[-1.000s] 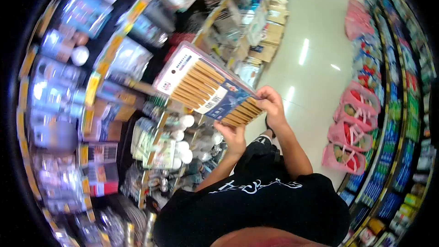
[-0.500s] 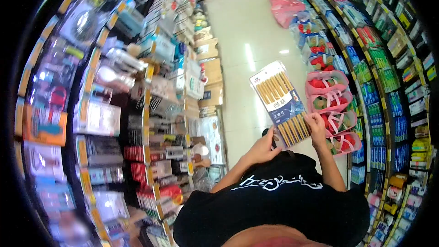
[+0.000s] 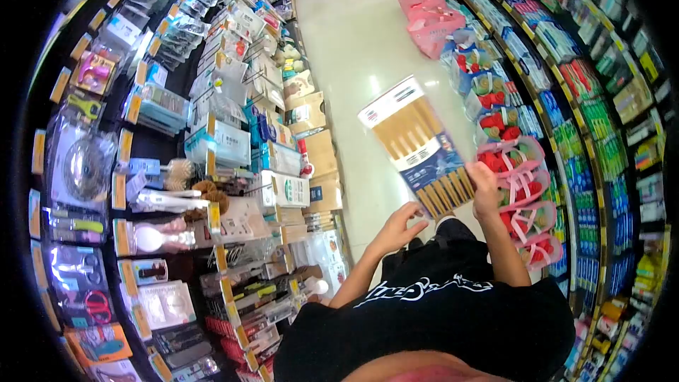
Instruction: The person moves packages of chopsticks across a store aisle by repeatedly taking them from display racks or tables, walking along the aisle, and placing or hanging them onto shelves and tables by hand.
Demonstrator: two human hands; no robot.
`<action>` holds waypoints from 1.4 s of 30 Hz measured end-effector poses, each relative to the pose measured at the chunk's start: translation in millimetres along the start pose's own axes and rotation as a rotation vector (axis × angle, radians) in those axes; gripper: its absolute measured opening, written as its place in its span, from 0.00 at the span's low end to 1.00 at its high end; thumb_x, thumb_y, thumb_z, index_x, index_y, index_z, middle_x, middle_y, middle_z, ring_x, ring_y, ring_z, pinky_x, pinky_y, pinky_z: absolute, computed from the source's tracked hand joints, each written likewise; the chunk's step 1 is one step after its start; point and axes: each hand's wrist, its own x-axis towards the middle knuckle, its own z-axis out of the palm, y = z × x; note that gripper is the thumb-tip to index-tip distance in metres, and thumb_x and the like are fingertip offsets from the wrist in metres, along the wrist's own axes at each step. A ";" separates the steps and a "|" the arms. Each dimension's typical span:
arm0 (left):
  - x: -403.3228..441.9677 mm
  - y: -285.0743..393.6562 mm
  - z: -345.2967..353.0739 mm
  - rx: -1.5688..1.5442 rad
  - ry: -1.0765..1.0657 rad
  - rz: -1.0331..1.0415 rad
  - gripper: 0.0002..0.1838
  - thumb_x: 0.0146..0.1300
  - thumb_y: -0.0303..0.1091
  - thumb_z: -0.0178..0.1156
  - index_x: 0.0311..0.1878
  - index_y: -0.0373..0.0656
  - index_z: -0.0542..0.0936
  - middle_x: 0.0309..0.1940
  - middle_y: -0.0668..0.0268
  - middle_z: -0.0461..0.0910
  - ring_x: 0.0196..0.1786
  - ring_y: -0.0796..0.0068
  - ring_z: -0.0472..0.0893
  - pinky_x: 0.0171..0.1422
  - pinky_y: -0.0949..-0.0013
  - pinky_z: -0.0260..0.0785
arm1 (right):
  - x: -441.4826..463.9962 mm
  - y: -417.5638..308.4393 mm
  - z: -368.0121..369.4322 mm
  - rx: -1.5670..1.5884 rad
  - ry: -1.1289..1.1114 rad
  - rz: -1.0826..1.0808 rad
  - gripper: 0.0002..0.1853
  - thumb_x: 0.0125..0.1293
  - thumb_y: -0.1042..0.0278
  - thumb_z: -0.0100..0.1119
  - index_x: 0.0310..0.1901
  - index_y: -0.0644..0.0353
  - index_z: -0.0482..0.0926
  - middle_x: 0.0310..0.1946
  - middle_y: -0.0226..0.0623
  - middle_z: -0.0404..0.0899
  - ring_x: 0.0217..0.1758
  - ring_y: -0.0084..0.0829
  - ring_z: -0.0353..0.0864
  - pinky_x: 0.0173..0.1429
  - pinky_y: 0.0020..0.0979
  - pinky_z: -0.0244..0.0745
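A flat pack of chopsticks (image 3: 419, 148), with light brown sticks and a blue and white printed band, tilts in front of me above the aisle floor. My right hand (image 3: 484, 187) grips its lower right edge, with the thumb over the front. Just below the pack's lower left corner is my left hand (image 3: 402, 230), its thumb and fingers apart and nothing in them. The print on the pack is blurred.
To the left stands a shelf rack (image 3: 219, 269) with hanging packaged goods, including brushes and scissors. Pink gift bags (image 3: 523, 201) with red contents line the right shelf close to my right arm. More pink bags (image 3: 433, 25) lie farther up the pale aisle floor (image 3: 353, 35).
My left hand has let go of the pack's lower left side and moved slightly down and left. The pack has shifted a little up and left in view, still in my right hand.
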 end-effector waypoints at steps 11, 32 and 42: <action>213.1 -22.6 -70.0 -0.222 0.266 -0.328 0.11 0.64 0.31 0.64 0.44 0.36 0.76 0.35 0.66 0.81 0.38 0.79 0.79 0.48 0.72 0.72 | 266.9 -52.1 97.9 -0.515 -0.209 -0.078 0.15 0.65 0.60 0.63 0.26 0.62 0.78 0.24 0.27 0.78 0.27 0.19 0.72 0.32 0.24 0.66; 601.6 -141.9 -303.3 -0.733 -0.008 -0.159 0.13 0.70 0.30 0.57 0.54 0.40 0.71 0.48 0.63 0.79 0.48 0.75 0.80 0.54 0.70 0.71 | 661.5 -58.0 117.5 0.246 -0.198 0.333 0.14 0.71 0.67 0.51 0.53 0.67 0.74 0.47 0.36 0.79 0.49 0.25 0.78 0.56 0.28 0.71; 832.3 -104.9 -527.7 -0.579 0.060 0.146 0.16 0.69 0.30 0.57 0.57 0.37 0.70 0.48 0.62 0.79 0.51 0.74 0.77 0.59 0.68 0.68 | 919.9 -184.3 254.0 0.106 -0.707 -0.105 0.34 0.63 0.72 0.60 0.69 0.67 0.61 0.63 0.42 0.70 0.67 0.33 0.68 0.70 0.33 0.60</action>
